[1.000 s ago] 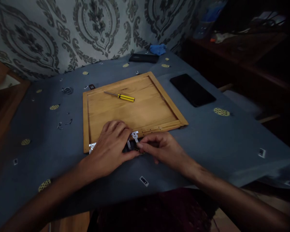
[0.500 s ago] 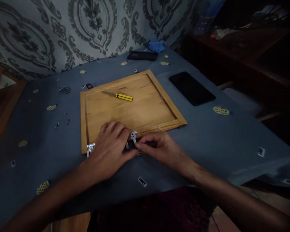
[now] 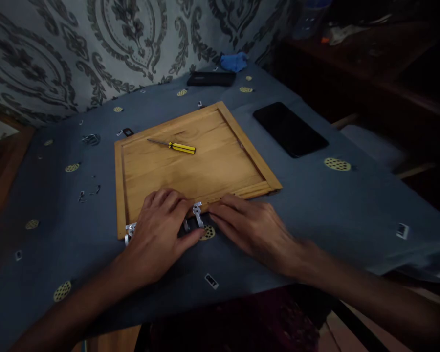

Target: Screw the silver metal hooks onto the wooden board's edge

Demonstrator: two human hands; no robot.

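A square wooden panel point(image 3: 194, 161) with a raised frame lies flat on a blue-grey cloth. My left hand point(image 3: 159, 234) rests palm down on its near edge, fingers curled over a silver metal bracket point(image 3: 197, 214) fixed there. My right hand point(image 3: 251, 227) lies just to the right of that bracket, fingers stretched out flat, fingertips touching the panel's near edge. A second silver bracket point(image 3: 129, 231) sticks out at the near left corner. A screwdriver point(image 3: 174, 145) with a yellow and black handle lies on the panel's far part.
A black phone point(image 3: 289, 129) lies right of the panel. A dark flat case point(image 3: 209, 78) and a blue cloth point(image 3: 233, 61) sit at the back by the patterned wall. Small screws and metal bits point(image 3: 88, 191) are scattered left. Dark wooden furniture point(image 3: 370, 68) stands at right.
My right hand has let go of its pinch at the bracket and now lies flatter, fingers stretched to the panel's edge. The view has shifted a little; my left hand stays put.
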